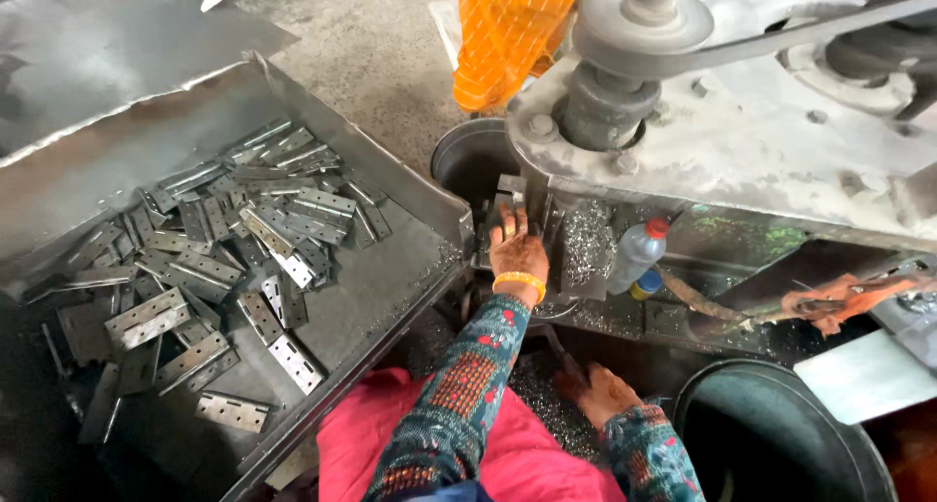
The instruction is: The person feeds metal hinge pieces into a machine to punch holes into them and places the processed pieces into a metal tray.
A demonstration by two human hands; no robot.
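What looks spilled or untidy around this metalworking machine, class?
Curly metal shavings lie heaped on the machine bed beside the left hand, and more cover the floor near the right hand. The hinge plates lie jumbled in their tray.

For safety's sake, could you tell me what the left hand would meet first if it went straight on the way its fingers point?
Probably the metal block under the machine's spindle: the left hand already rests its fingers against it, though depth is unclear.
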